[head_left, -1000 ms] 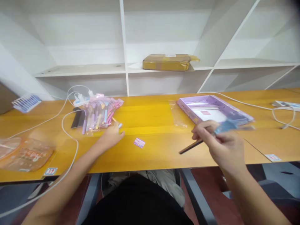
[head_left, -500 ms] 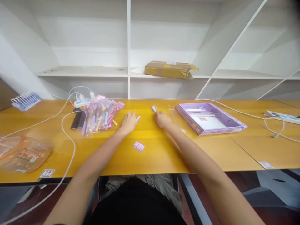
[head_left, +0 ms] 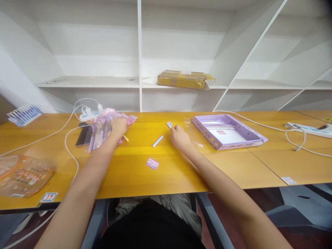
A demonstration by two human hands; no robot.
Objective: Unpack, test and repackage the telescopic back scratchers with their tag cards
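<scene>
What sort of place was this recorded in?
Probably a shared workroom or office: a long wooden desk with a numbered sticker at its front edge, white shelving along the back, and a power strip at the right.

This looks like a shared workroom or office with numbered places. A long wooden worktop [head_left: 140, 183] runs beneath the left fingers [head_left: 119, 121] and right fingers [head_left: 177, 128] and out past both. Its near edge bears a numbered label [head_left: 49, 197], left of the left fingers, and a similar sticker [head_left: 288, 180], right of the right fingers. White compartment shelving [head_left: 140, 55] rises beyond them, and power strips [head_left: 310, 130] lie to either side.
</scene>
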